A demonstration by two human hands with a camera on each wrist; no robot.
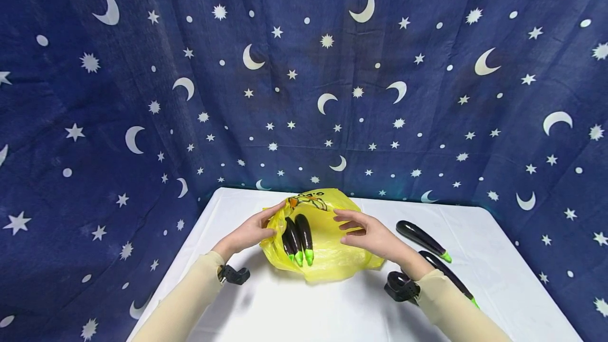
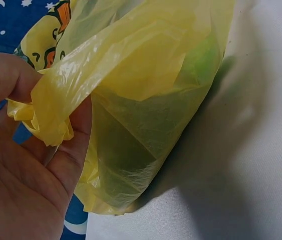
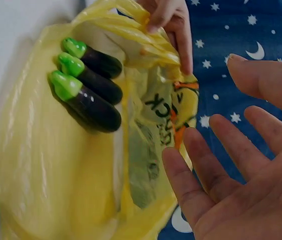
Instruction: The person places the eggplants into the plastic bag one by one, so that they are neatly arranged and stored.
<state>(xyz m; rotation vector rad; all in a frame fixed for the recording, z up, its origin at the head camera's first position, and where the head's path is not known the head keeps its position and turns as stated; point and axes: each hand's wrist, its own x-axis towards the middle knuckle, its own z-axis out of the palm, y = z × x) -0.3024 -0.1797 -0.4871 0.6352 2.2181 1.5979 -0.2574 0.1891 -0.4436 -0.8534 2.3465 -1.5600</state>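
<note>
A yellow plastic bag [image 1: 328, 263] lies on the table with its mouth facing me. Inside it, on the left, three eggplants [image 1: 304, 234] with bright green stem ends lie side by side. My left hand [image 1: 248, 234] pinches the bag's left rim between thumb and fingers, and the gathered film [image 2: 55, 112] shows in the left wrist view. At the right side of the mouth, my right hand [image 1: 372, 234] holds nothing, its fingers spread and slightly bent. The right wrist view shows its palm [image 3: 261, 210] beside the printed edge of the bag.
Right of the bag, an eggplant [image 1: 420, 237] lies on the white table [image 1: 294, 310]. A second eggplant [image 1: 448, 273] lies nearer, partly hidden by my right forearm. A blue curtain [image 1: 304, 120] with moons and stars hangs behind and at both sides.
</note>
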